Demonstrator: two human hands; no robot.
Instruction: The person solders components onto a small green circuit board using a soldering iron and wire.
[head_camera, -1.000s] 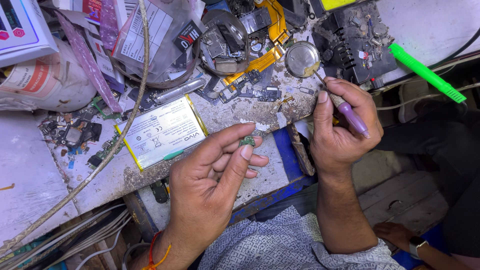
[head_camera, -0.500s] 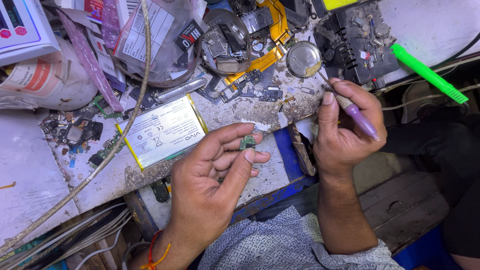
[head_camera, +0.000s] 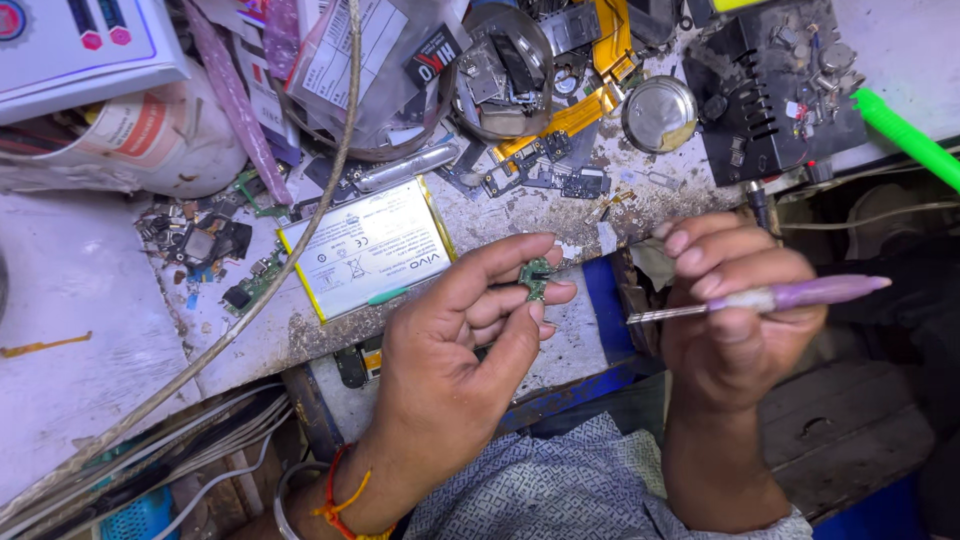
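My left hand (head_camera: 465, 340) pinches a tiny green circuit board (head_camera: 537, 276) between thumb and fingertips, just in front of the workbench edge. My right hand (head_camera: 735, 315) grips a purple-handled soldering iron (head_camera: 770, 297) held level, its metal tip pointing left toward the small board with a short gap between them. A flat white phone battery (head_camera: 368, 247) lies on the bench just behind my left hand. A round metal tin (head_camera: 659, 113) sits further back on the bench.
The bench is crowded: a bowl of phone parts (head_camera: 500, 75), yellow flex cables (head_camera: 575, 110), loose small boards (head_camera: 215, 245), a black soldering station (head_camera: 775, 85), a green tool handle (head_camera: 910, 135), a white plastic container (head_camera: 150, 140) and a thick cable (head_camera: 300, 230) across the surface.
My right hand pulled the soldering iron back from the round tin and turned it level, tip now aimed at the small board. My left hand kept holding the board.
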